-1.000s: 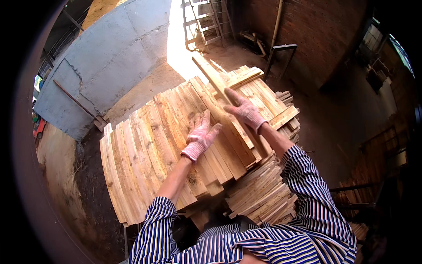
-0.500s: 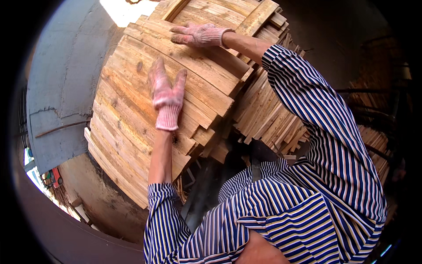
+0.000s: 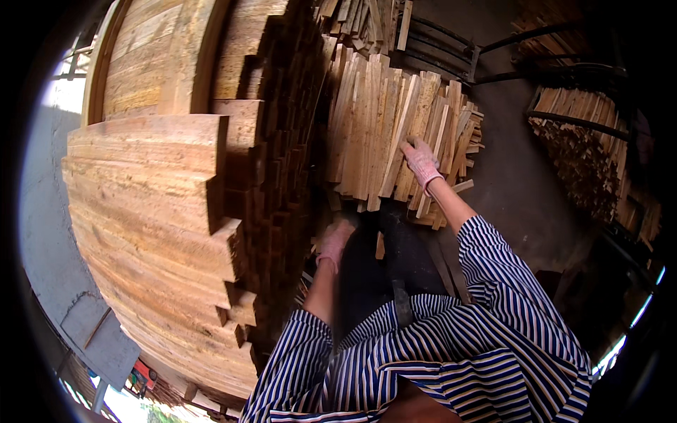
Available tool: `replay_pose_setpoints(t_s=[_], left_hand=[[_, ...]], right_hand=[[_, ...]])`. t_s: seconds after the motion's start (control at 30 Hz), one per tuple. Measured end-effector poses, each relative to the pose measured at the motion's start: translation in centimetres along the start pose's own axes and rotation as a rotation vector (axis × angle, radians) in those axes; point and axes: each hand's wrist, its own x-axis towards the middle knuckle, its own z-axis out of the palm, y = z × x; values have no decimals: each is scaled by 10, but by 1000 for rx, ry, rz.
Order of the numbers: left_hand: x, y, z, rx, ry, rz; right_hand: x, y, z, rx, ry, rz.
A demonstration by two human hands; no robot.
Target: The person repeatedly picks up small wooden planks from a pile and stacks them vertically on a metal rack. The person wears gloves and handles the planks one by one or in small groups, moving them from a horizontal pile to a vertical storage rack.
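Note:
My right hand, in a pinkish knit glove, is closed at the edge of a long wooden strip, with its fingertips bent against it. That strip lies slightly slanted on top of a low pile of similar strips. My left hand, gloved alike, hangs between the tall stack and my legs, and motion blur hides its fingers. On the left rises a tall stack of wooden boards, its uneven ends facing me.
Crosspieces lie over the far part of the tall stack. Black metal rails stand beyond the low pile. Another bundle of strips sits at the right, across the dark floor. A grey panel is at far left.
Both hands have left the top of the tall stack. My right hand moved to the low strip pile, the left down beside my legs. The view has swung right.

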Motion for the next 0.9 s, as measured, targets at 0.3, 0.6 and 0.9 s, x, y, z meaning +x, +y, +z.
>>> replay_pose_setpoints(t_s=[0.3,0.6,0.9], left_hand=[[176,24,35,-511,-67,-96],[295,-84,18,-785,-29,-7],[232,-42,77,-893,-95,160]], right_hand=[[95,135,100,8,139,172],[123,147,116,394,-89,254],[61,151,148,490,7,101]])
